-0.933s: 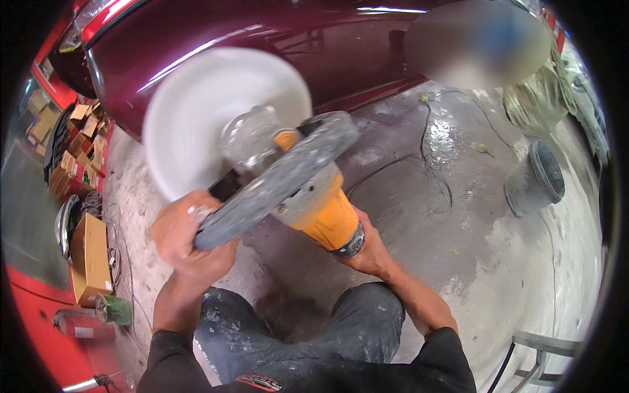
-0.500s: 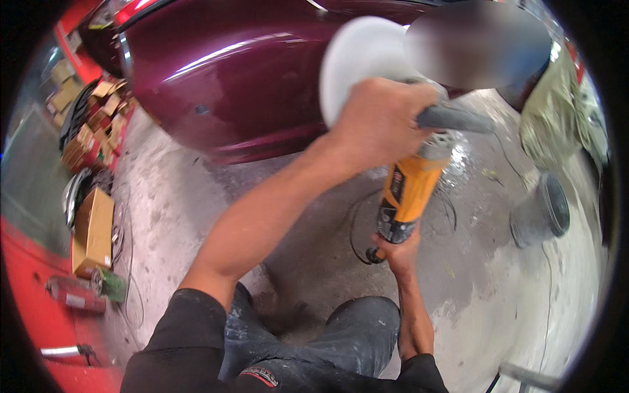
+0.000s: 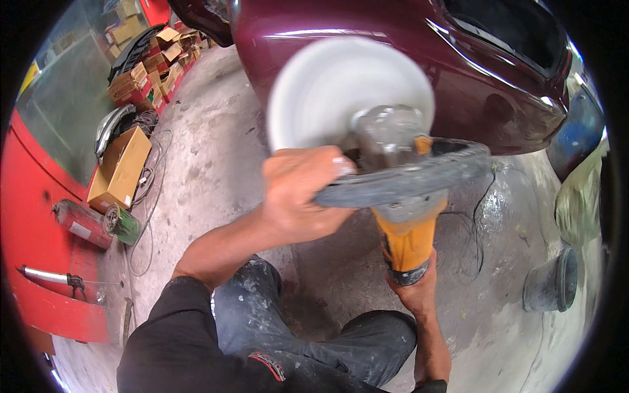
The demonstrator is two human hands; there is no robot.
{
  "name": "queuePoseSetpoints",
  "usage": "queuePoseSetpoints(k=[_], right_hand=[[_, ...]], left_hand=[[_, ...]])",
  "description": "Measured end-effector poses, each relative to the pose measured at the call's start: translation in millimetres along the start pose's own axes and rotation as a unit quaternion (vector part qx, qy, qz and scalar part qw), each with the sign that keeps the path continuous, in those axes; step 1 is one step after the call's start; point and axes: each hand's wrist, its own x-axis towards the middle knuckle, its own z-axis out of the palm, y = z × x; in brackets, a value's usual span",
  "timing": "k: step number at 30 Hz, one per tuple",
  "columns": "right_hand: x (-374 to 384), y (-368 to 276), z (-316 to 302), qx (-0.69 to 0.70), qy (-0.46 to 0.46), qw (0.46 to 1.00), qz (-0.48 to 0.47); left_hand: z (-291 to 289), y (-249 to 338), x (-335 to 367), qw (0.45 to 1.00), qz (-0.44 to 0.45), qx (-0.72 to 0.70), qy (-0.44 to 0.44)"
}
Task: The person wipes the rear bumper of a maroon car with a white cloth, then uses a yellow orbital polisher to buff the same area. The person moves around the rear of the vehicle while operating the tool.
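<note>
Both of my hands hold an orange polisher (image 3: 409,239) with a grey metal head and a round white pad (image 3: 308,98). My left hand (image 3: 301,193) is wrapped around the end of its curved black handle (image 3: 406,183). Around the rear end of the body, my right hand (image 3: 419,285) is closed. The pad looks smeared by motion. Beyond it is a glossy maroon car panel (image 3: 452,85), partly hidden by the pad; whether the two touch I cannot tell.
Along the left lie opened cardboard boxes (image 3: 118,170), a red canister (image 3: 82,223), a green can (image 3: 122,224) and a caulking gun (image 3: 56,276). A dark bucket (image 3: 550,281) stands at the right, with plastic sheeting (image 3: 580,196) beyond it. A cable (image 3: 481,229) trails on the floor.
The view has turned, so the car panel sits further right. The polisher has tilted and come nearer, its pad and handle showing larger. Both hands keep their hold.
</note>
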Motion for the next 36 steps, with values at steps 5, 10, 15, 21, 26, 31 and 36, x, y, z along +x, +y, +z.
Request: queuePoseSetpoints(k=[5,10,15,21,26,31,36], right_hand=[[19.9,-26.2,40.1,-0.045,-0.081,0.995,-0.046],[40.3,-64.6,76.5,-0.053,-0.147,0.985,-0.071],[46.7,-104.5,102.1,-0.027,-0.160,0.981,-0.110],[36.4,-110.2,89.6,0.038,-0.174,0.981,-0.080],[22.7,-104.6,66.5,0.059,-0.141,0.985,-0.080],[13.8,-97.4,41.1,0.090,-0.108,0.988,-0.063],[4.4,-91.9,15.0,0.109,-0.050,0.992,-0.049]], left_hand=[[-67.2,-17.6,-46.5,0.994,-0.058,0.059,0.075],[-118.9,-34.3,-74.5,0.970,-0.125,0.093,0.189],[-167.9,-51.3,-53.3,0.956,-0.154,0.152,0.200],[-162.2,-43.6,-1.5,0.974,-0.138,0.042,0.175],[-131.4,-30.1,28.4,0.976,-0.103,0.131,0.139],[-92.2,-19.5,56.0,0.982,-0.081,0.124,0.113],[-43.4,-10.8,86.8,0.995,-0.020,0.011,0.098]])
